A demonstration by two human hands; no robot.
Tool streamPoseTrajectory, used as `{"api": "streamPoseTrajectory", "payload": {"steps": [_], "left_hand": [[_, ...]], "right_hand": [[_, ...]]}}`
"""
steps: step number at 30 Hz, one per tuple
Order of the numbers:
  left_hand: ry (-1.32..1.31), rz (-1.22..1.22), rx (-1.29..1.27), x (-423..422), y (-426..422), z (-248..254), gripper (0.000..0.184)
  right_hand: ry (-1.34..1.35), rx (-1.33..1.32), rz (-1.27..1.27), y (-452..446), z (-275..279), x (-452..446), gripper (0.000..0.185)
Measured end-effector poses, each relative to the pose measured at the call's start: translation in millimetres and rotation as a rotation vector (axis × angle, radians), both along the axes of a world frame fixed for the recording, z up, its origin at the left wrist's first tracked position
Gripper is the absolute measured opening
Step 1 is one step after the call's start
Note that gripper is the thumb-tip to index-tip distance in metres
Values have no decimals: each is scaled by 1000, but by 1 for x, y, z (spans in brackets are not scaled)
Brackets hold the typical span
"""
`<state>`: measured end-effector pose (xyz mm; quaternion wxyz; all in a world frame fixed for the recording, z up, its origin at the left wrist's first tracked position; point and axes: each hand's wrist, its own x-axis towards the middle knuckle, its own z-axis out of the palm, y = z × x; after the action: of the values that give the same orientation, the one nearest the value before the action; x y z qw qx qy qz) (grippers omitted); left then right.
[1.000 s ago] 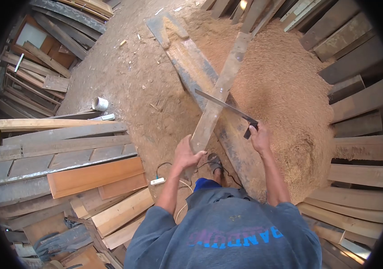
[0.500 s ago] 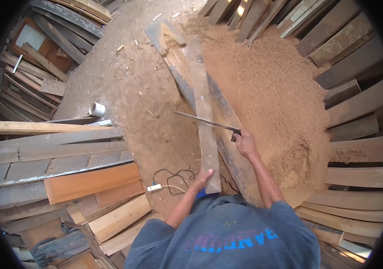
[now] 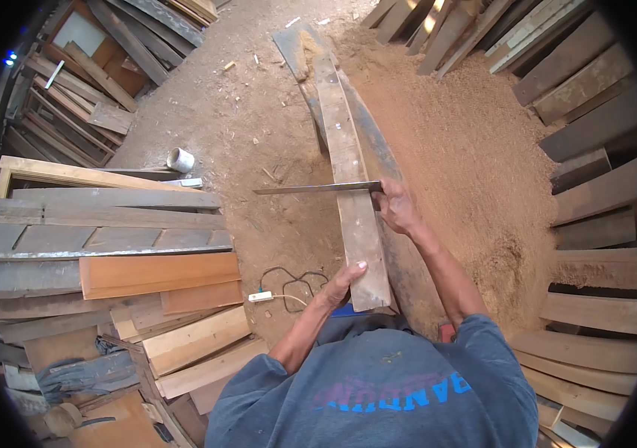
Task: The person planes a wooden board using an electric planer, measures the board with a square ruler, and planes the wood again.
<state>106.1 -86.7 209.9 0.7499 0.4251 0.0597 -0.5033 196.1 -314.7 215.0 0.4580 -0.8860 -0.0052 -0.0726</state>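
A long narrow wooden board (image 3: 347, 153) lies lengthwise in front of me, above a wider, stained plank (image 3: 383, 149). Near the board's close end, my left hand (image 3: 344, 282) grips its left edge, the thumb on top. My right hand (image 3: 397, 205) is closed on the handle of a metal try square (image 3: 318, 188), at the board's right edge. The square's blade crosses the board's face and sticks out past its left side. The handle is mostly hidden by my fingers.
Stacked boards (image 3: 94, 198) fill the left side, with an orange-brown panel (image 3: 158, 275) on them. A white cup (image 3: 180, 159) and a white power strip (image 3: 260, 296) with cables lie on the ground. Sawdust (image 3: 475, 172) is heaped at the right, before leaning planks (image 3: 606, 187).
The board has swung from a slant to nearly lengthwise, its near end closer to my body. My left hand moved with it, and the square now lies straight across the board.
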Motion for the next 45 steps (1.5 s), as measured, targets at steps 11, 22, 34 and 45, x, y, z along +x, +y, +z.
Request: {"api": "streamPoseTrajectory", "payload": {"steps": [11,22,34,45], "left_hand": [[-21,445,-503,12,-20,84,85],[9,503,-838,75,-65,173,95],[-50,491,-778,68,-75,172,98],[-29,231,-233,-21,-34,-39,86]], "right_hand": [[-139,410,-458,-26,40,-70,22],[400,-364,17,-33,-136,-247,33],[718,-333,-130,-36,-137,-308,30],[469,159,-276,-29,-46,-235,43]]}}
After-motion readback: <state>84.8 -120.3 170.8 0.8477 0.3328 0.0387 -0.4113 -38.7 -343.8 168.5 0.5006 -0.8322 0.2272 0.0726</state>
